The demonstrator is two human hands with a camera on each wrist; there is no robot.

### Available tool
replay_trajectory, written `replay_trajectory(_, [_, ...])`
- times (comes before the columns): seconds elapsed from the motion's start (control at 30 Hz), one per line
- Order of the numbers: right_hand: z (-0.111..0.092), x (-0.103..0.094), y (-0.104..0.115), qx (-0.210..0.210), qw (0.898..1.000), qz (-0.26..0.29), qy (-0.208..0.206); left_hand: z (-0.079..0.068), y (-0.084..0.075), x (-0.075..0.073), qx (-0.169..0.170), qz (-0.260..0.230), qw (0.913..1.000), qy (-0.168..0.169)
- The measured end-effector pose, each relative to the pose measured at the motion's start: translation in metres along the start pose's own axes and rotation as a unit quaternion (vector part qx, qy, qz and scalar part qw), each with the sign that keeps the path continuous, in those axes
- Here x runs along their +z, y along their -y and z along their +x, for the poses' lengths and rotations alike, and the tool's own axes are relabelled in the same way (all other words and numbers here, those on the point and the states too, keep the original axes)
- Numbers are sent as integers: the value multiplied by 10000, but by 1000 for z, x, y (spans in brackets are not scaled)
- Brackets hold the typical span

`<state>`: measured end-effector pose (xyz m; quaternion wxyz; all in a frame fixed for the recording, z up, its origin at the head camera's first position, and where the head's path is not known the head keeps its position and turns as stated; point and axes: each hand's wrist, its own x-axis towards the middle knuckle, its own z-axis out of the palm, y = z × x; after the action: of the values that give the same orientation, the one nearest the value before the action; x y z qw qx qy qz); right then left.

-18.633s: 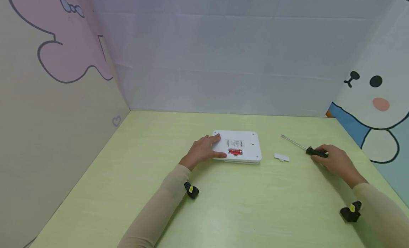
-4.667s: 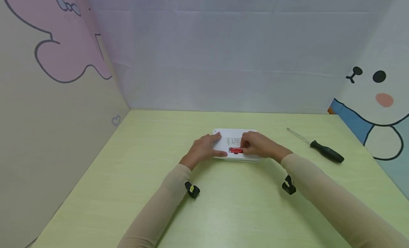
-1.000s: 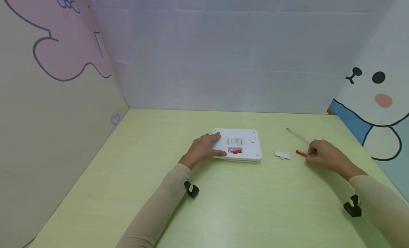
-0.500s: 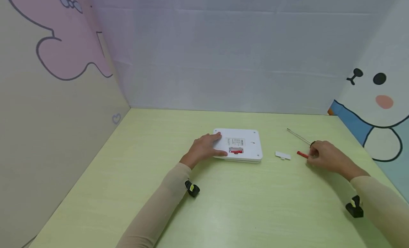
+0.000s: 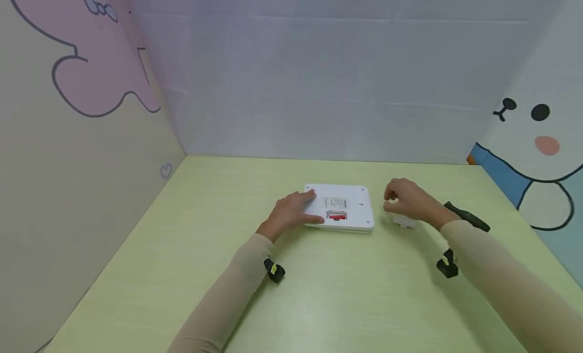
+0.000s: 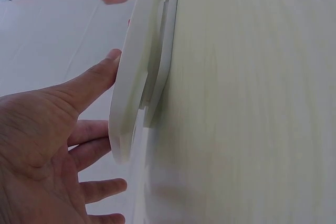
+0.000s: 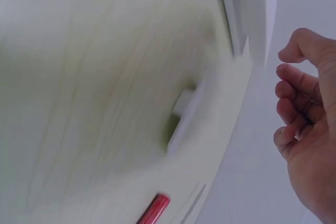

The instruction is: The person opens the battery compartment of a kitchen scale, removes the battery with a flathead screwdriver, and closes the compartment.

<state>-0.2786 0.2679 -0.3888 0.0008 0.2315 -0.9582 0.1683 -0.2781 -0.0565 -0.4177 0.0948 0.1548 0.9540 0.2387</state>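
Plainly, the left hand (image 5: 288, 211) rested at the left end of a flat white device (image 5: 357, 206), its thumb and fingers spread apart and mostly straight, touching the device rather than curled round it. The left wrist view showed the thumb tip and two fingers against the device's edge, and the other two fingers standing clear of it. The device lay on the pale yellow-green tabletop (image 5: 328, 292), its label (image 5: 337, 203) and battery compartment (image 5: 336, 212) facing up. Inside the compartment, one red battery (image 5: 336, 217) lay along the side nearer the person.

To the right of the device, the right hand (image 5: 412, 204) hung above the table, its fingers loosely bent and gripping nothing, with thumb and forefinger apart in the head view. A small white cover (image 5: 403, 222) with a tab, partly hidden by that hand, lay on the table between the device and a screwdriver (image 5: 469, 216). The screwdriver's dark handle showed beyond the right forearm, its shaft mostly hidden there. A second red battery (image 7: 154, 209) lay near the cover, cut off by the lower edge of the right wrist view. Both arms wore beige sleeves (image 5: 218, 307), each with a small black wrist camera (image 5: 275, 270)
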Motion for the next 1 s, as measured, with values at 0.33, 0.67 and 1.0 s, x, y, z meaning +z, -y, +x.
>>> replay_trajectory(0.33, [28,29,69,-340,9979,375,407,-1,-2,-1,90,-8,10000,-11])
replay_trajectory(0.67, [32,38,76,-933,9946,28,458,0,2,0,148,140,9998,-64])
replay_trajectory(1.0, [36,37,81,-964,9938,51,552,0,1,-1,109,75,9999,-47])
